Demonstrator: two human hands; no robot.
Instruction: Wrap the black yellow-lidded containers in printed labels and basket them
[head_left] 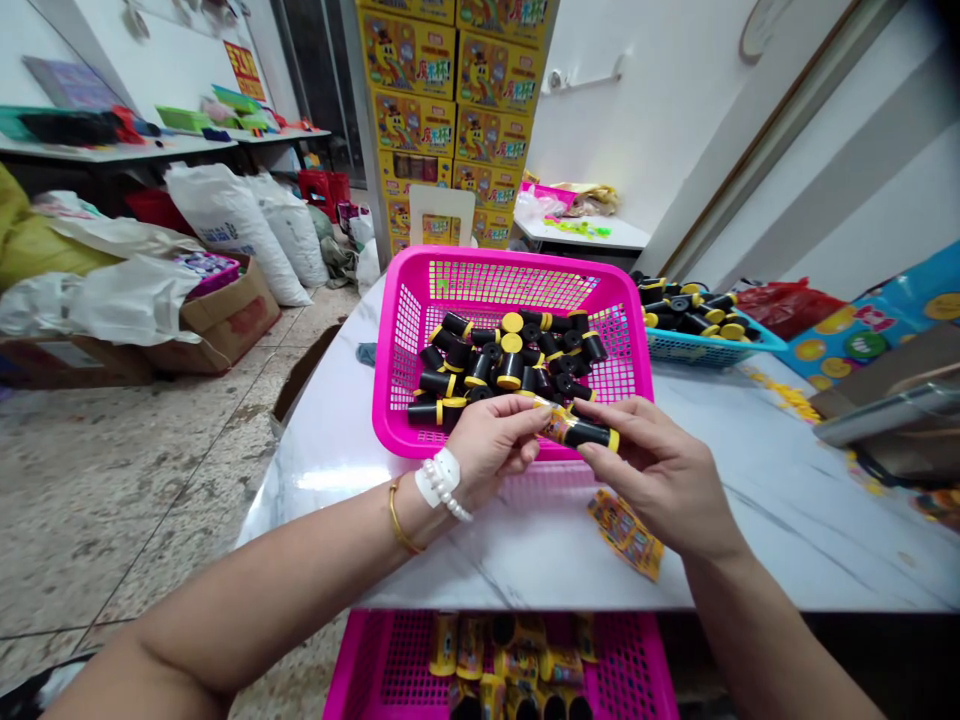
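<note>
Over the near rim of a pink basket [388,380], both hands meet on one small black tube [587,434] with a yellow cap. My right hand [667,470] closes its thumb and fingers around the capped end. A printed yellow-orange sleeve [556,424] covers the tube's other end, and my left hand [491,438] pinches that sleeve's edge. Inside the basket lie several bare black tubes [480,368] with yellow caps. On the table below my right hand rests a flat stack of printed sleeves [626,533].
Below the table edge, another pink basket [341,675] holds several sleeved tubes [517,665]. A blue basket [705,347] of black tubes stands at the right. Yellow cartons [412,60] are stacked behind. Sacks [221,225] and a cardboard box [229,320] sit on the left floor.
</note>
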